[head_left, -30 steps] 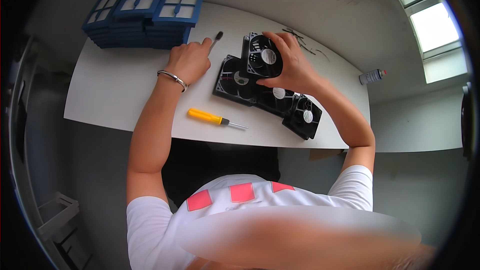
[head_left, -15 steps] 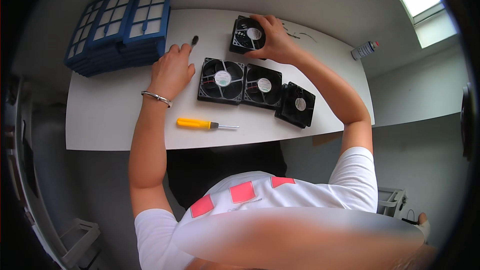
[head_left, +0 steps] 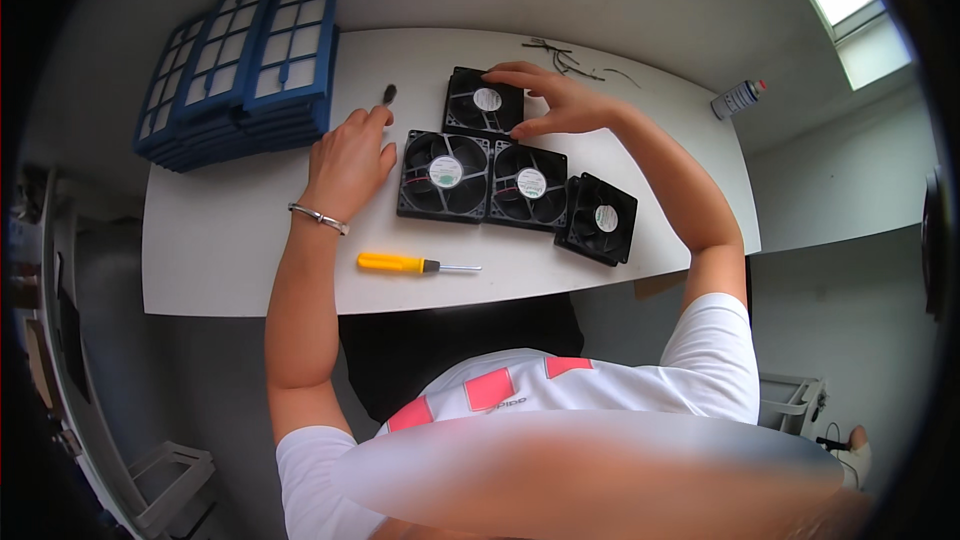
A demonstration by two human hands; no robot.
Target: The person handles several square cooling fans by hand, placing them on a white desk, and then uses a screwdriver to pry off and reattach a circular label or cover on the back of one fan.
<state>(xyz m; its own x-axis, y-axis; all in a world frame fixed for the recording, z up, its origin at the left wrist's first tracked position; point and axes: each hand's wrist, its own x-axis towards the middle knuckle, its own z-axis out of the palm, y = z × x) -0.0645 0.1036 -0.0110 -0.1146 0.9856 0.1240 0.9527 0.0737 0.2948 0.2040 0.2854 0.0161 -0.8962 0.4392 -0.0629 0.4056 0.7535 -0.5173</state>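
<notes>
Holding a square black fan (head_left: 468, 118) in the right hand (head_left: 572, 103), spread wide, with fingers over the fan's far edge and thumb at its near right corner. Gripping a small brush (head_left: 389, 94) in the left hand (head_left: 348, 162), curled narrow, with dark bristles poking out past the fingertips and the handle mostly hidden. Wearing a silvery bangle (head_left: 318, 218) on the left wrist.

Lined up just nearer than the right hand, in a row of 3: a left fan (head_left: 445, 172), a middle fan (head_left: 530, 183) touching it, and a right fan (head_left: 605, 218), turned askew beside the middle one. Hard to tell whether touching, between held fan and row.

Lying nearer than the left hand and a little to its right: a yellow-handled screwdriver (head_left: 395, 263). Piled beyond and left of the left hand: blue-framed filters (head_left: 292, 50), with 3 pale gridded faces uppermost. Scattered just beyond the right hand: thin dark strips (head_left: 562, 58). Standing tilted, well right of the right hand: a spray can (head_left: 738, 100). Spread beneath both hands: a white table (head_left: 240, 250).
</notes>
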